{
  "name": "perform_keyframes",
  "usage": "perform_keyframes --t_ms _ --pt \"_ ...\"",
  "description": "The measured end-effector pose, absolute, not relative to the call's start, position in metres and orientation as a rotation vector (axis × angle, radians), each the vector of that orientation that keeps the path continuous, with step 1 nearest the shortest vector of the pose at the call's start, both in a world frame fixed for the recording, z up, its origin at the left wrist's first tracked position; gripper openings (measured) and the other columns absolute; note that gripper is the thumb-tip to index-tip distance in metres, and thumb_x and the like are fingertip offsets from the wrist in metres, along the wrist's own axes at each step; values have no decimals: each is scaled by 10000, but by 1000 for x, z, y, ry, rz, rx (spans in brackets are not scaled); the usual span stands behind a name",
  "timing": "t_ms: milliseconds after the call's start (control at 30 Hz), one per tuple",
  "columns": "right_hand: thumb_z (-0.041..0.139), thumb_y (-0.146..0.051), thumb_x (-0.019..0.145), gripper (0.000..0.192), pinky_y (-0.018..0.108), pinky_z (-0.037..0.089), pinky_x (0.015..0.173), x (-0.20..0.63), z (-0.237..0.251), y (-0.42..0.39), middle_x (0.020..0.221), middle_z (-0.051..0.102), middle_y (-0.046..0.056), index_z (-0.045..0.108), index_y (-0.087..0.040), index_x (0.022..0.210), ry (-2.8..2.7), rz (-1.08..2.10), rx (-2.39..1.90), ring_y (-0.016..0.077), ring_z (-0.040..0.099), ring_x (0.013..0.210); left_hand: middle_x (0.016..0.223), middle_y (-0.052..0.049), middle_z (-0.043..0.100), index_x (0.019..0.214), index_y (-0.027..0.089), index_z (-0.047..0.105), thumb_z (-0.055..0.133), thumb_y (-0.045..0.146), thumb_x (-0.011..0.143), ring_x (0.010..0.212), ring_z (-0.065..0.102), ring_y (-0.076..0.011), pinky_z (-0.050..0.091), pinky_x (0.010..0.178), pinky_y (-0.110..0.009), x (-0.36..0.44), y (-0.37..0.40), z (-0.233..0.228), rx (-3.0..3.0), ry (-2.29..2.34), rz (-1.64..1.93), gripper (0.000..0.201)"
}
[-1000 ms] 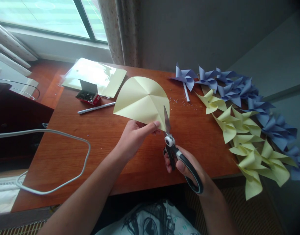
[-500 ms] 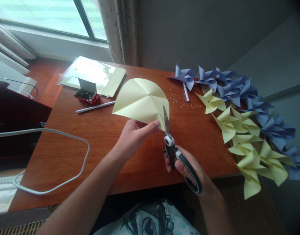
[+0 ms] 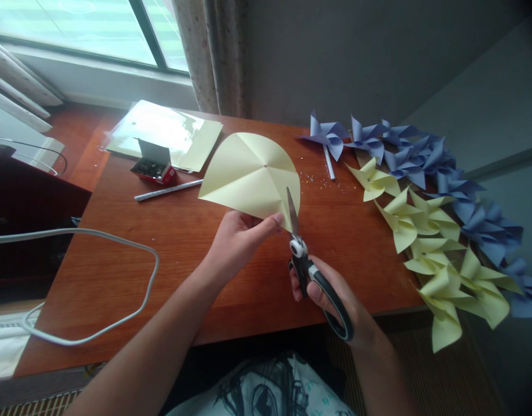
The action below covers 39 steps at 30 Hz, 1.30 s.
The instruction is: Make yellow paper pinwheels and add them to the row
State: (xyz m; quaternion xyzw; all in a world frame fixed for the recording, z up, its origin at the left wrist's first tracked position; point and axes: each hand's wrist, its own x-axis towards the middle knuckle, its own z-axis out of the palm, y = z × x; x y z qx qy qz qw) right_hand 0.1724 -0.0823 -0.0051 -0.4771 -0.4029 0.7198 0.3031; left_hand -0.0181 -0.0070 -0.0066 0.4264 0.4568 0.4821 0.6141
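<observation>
At centre over a wooden desk (image 3: 183, 225), creased yellow paper (image 3: 244, 173) is pinched by the left hand (image 3: 244, 234); at the paper's near corner, black-handled scissors (image 3: 298, 248) are gripped in the curled right hand (image 3: 339, 287).

Left grip (image 3: 240, 237): fingers partly hidden beneath yellow paper (image 3: 244, 164).
Cable (image 3: 75, 231), left of left grip: cut off leftward.
Specks (image 3: 310, 178) beyond right grip (image 3: 342, 283): too small.

Daylt from window (image 3: 75, 34) far L of fingers (image 3: 266, 226); glare on plastic sleeve (image 3: 155, 124) beyond; wall (image 3: 357, 63) R of them v. dim.
</observation>
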Motion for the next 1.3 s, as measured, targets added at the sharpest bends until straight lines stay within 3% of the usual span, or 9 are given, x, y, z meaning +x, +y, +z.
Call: perform_keyframes --t_ms 833,1300 --pt "747 -607 782 481 267 422 662 171 -8 -82 845 532 20 558 -197 949 -1080 1858 -1321 152 495 729 738 -56 742 743 129 726 801 350 773 689 666 -172 514 649 -249 -17 -7 -5 980 1083 1118 236" --pt "660 -607 853 432 299 414 726 172 -7 -83 869 517 24 560 -208 985 -1141 1885 -1234 169 480 765 687 -44 726 777 130 747 803 329 774 724 695 -192 536 669 -258 -16 -7 -4 941 1058 1136 207"
